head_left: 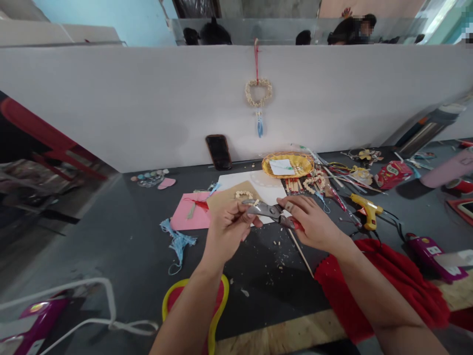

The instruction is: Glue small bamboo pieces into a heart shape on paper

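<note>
Pruning shears [269, 209] with grey metal blades and red handles are gripped in my right hand [312, 222], blades pointing left. My left hand [234, 217] is closed by the blade tips, its fingers pinching something small that they mostly cover. A short pale piece [256, 202] shows at the blades. Just behind lies a curved string of cream-coloured bits [244, 194] on brown paper [225, 197]. Pale crumbs and short cut bits [279, 256] are scattered on the dark table below my hands, beside a thin wooden stick [301, 254].
A yellow glue gun [366, 211] and red cloth [384, 286] lie right. Behind are a wicker basket [306, 167] and a phone [219, 152]. A heart-shaped ornament [258, 92] hangs on the white partition. Blue tassels [179, 241] and pink paper [185, 219] lie left.
</note>
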